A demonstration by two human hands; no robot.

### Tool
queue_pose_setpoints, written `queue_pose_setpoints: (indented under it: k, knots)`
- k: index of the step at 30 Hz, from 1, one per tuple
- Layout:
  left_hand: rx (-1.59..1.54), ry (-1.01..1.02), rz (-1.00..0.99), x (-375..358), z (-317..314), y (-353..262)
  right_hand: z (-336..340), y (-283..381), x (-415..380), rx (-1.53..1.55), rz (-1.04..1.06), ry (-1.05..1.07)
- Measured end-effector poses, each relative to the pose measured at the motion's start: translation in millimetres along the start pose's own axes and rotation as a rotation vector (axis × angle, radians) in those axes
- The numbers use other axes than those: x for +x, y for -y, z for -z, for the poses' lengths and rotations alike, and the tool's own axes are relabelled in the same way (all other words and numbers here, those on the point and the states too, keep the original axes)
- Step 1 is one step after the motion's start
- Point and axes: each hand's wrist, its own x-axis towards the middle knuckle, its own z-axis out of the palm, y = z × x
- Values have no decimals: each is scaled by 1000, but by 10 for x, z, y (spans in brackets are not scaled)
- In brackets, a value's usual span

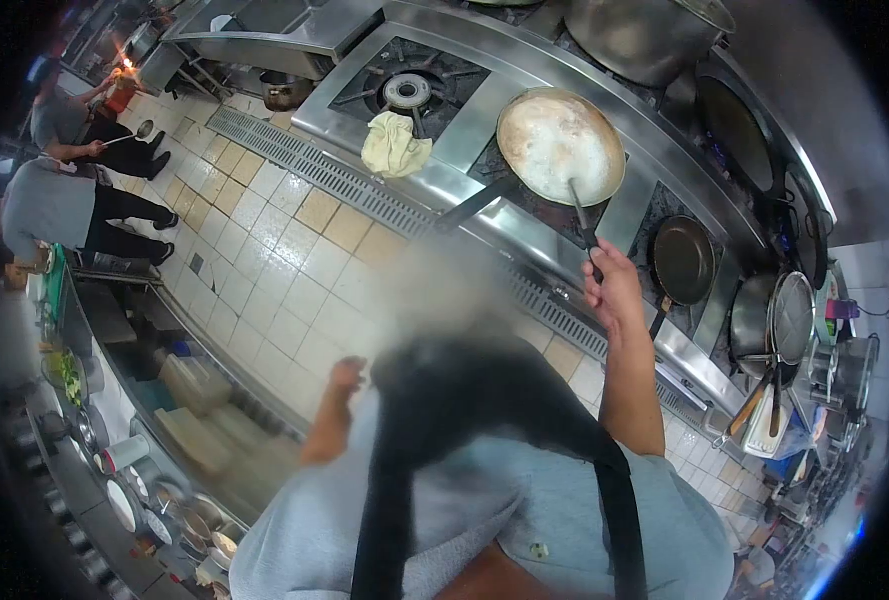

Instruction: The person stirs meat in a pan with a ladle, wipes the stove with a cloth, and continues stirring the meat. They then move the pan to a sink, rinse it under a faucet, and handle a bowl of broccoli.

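My right hand [613,282] is closed around the black handle of a utensil [584,222], whose far end dips into the pan. White, foamy liquid with brownish patches fills much of that large frying pan [623,165], which sits on a stove burner. Its long handle points toward the floor side, with no hand on it. Away from the stove, my left hand [348,374] hangs low beside my body, its fingers slightly blurred and loosely apart, holding nothing visible. A crumpled pale yellow cloth [396,146] lies at the stove's front, beside a bare burner [407,92].
A smaller dark pan [682,260] sits right of the large one. A big pot [645,40] stands behind, and a strainer [793,318] rests over pots at right. Two people [50,205] [65,120] stand at far left, one holding a ladle [144,130]. A counter with containers runs along the lower left.
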Motion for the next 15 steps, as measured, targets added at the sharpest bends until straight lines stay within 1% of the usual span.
queue_pose_setpoints:
  k: [1, 3, 7, 9, 10, 11, 12, 13, 15]
  knots:
    - [-53, 7, 32, -26, 2, -37, 6, 6, 30, 1, 1, 0]
    - [-106, 12, 65, -81, 13, -133, 44, 3, 96, 247, -77, 136]
    - [-135, 11, 77, -90, 37, -111, 60, 71, 33, 292, -59, 218]
    - [-161, 10, 74, -37, 59, 15, 47, 115, -85, 174, 6, 126]
    - [-123, -12, 54, 27, 60, 112, 60, 130, -127, 172, 5, 128]
    - [-85, -32, 35, 74, 59, 182, 90, 148, -162, 86, 52, 103]
    - [-88, -32, 37, -24, 41, 89, 119, 167, -189, -1, 99, 77]
    - [-75, -31, 67, -133, 27, -5, 140, 188, -217, -3, 98, 77]
    - [-62, -26, 95, -316, 13, -201, 192, 231, -253, -300, 255, -78]
